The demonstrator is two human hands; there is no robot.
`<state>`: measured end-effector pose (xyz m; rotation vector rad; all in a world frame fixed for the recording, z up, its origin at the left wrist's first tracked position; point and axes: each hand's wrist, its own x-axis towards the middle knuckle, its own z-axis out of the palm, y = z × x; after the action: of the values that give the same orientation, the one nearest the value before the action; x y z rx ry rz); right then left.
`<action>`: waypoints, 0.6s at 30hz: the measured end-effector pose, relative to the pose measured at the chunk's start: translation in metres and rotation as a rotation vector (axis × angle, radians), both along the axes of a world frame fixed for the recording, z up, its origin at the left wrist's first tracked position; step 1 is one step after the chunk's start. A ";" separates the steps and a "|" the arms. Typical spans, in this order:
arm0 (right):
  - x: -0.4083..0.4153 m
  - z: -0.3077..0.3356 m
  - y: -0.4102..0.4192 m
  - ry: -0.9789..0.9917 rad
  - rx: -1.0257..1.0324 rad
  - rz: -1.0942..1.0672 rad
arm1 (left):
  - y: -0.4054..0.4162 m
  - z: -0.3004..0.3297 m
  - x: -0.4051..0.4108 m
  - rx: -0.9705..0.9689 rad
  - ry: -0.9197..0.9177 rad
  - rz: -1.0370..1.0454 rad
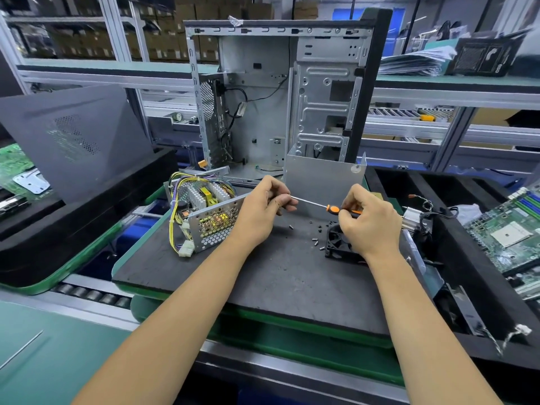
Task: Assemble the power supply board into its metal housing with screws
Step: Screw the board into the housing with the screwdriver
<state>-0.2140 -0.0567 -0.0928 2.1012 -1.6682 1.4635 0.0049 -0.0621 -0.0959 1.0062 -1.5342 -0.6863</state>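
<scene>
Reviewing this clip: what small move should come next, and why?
Probably carry the screwdriver tip to the housing: the right hand holds its handle, the left hand pinches its tip, perhaps seating a screw, and loose screws lie unused.

One head-worn camera looks forward and down from close above the table point(292, 273), both forearms reaching in from 6 o'clock. The wide lens bends the shelving point(117, 71) toward 12 o'clock.
</scene>
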 end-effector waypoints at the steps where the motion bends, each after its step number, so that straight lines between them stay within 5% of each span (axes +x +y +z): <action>1: -0.001 0.000 0.000 -0.008 0.007 0.007 | 0.000 0.000 0.000 -0.002 -0.003 -0.001; 18: -0.008 -0.004 -0.006 -0.014 0.031 0.040 | -0.002 -0.003 0.005 -0.050 -0.047 -0.119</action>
<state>-0.2219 -0.0632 -0.0967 2.1572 -1.6739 1.4767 0.0101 -0.0643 -0.0986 0.9048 -1.6541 -0.7079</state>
